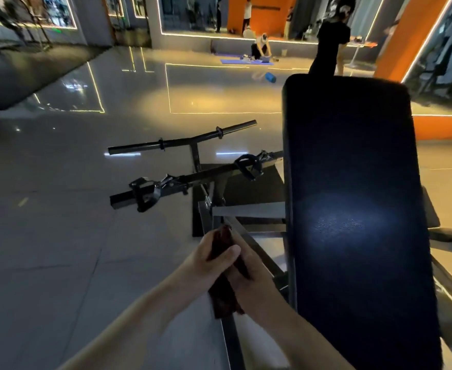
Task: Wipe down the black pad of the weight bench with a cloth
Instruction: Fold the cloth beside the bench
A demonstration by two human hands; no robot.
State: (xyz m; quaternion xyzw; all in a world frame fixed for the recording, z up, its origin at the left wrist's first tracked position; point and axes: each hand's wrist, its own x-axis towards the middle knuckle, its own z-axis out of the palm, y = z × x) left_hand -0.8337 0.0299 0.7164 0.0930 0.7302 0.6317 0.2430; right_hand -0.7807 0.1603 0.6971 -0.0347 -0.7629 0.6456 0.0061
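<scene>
The long black pad (353,182) of the weight bench runs from the lower right up toward the middle right, with a pale sheen near its centre. Left of the pad, both hands meet over a dark reddish-brown cloth (223,297). My left hand (211,260) wraps around the cloth's upper part, thumb across it. My right hand (249,276) grips the same cloth from the other side. The cloth hangs bunched between them, clear of the pad and not touching it.
The bench's grey metal frame (246,212) and a black bar (182,141) with strapped handles (144,193) lie on the glossy tiled floor to the left. A person in black (331,41) stands beyond the pad; another crouches on a blue mat (246,61).
</scene>
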